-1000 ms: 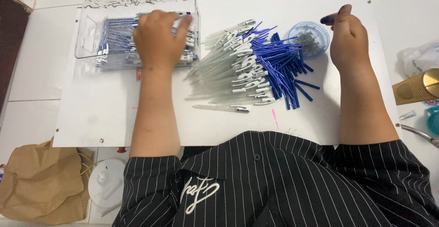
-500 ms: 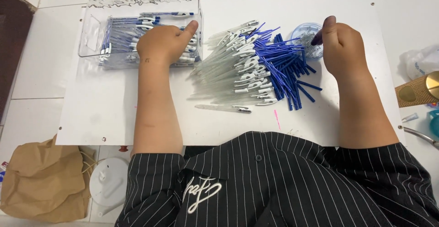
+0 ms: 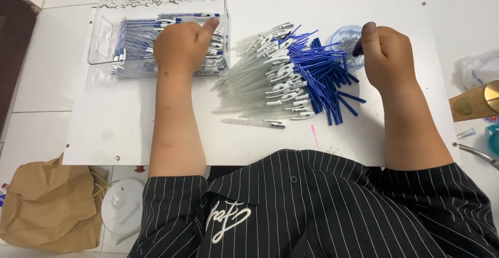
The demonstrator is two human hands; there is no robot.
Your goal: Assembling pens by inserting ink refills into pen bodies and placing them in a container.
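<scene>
The left hand (image 3: pixel 182 47) was curled into a loose fist over the near edge of the clear plastic bin (image 3: pixel 104 34), its thumb stretched toward the right wall; whether that grip held a pen could not be told, since the fingers were folded under. Finished pens (image 3: pixel 138 37) with blue parts lay lengthwise inside the bin, beneath and beside the hand. The right hand (image 3: pixel 387 55) was clenched as well, its fingertips pinched together at the rim of a small round blue-tinted cup (image 3: pixel 344 35) holding tiny metal bits; what, if anything, sat in that pinch was too small to tell. Between the hands a heap of clear pen barrels (image 3: pixel 260 81) with white clips fanned leftward, touching a pile of blue refills (image 3: pixel 325 84) that reached to the cup. One barrel (image 3: pixel 254 124) lay apart, nearer the person. All rested on the white worktop (image 3: pixel 104 133). A crumpled brown paper bag (image 3: pixel 47 206) sat on the floor at the left.
</scene>
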